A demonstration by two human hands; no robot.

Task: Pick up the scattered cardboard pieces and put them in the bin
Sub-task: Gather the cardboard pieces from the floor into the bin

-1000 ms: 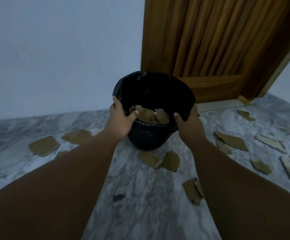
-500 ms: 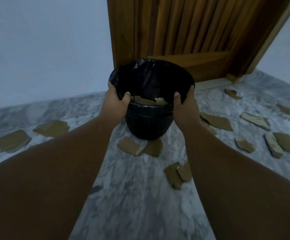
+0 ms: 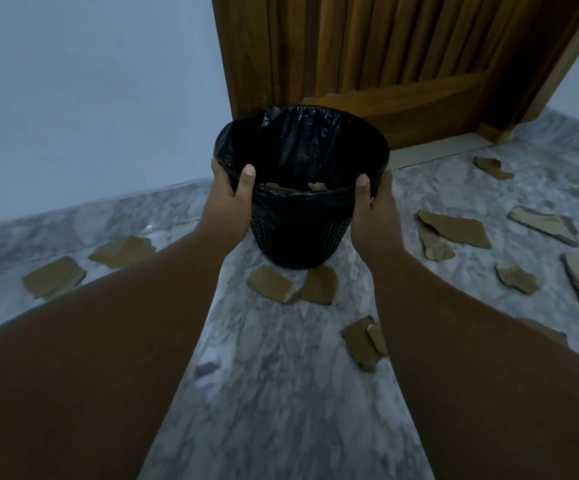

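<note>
A pale, plain wall (image 3: pixel 73 81) fills the far left and meets a grey-veined marble floor (image 3: pixel 281 393). On the floor near that wall lie two flat brown cardboard pieces (image 3: pixel 54 277), side by side and well apart from the bin.

My left forearm reaches forward from the lower left corner. My left hand (image 3: pixel 227 206) grasps the left side of the bin's rim, with the thumb hooked over the edge into the inside and the fingers wrapped round the outside.

The bin (image 3: pixel 298 233) is in the middle of the view, held between my two hands. It is round and black with a mesh-patterned wall, and a black plastic liner (image 3: pixel 301 140) is folded over its rim. The tips of some cardboard scraps (image 3: pixel 317 186) show low inside it, just above the near edge. I cannot tell whether its base rests on the floor or is lifted just clear.

Just in front of the base, two more torn pieces (image 3: pixel 272 283) lie on the floor, touching each other.

My right hand (image 3: pixel 378 213) grasps the right side of the rim the same way, thumb inside and fingers outside. Beside my right forearm lies an overlapping pair of pieces (image 3: pixel 360 342).

Behind the bin and to its right stands a brown wooden door (image 3: pixel 385 57) with vertical slats.

Further right, a large torn piece (image 3: pixel 454 228) lies near my right hand. Several smaller ones are scattered beyond it towards the right edge.
</note>
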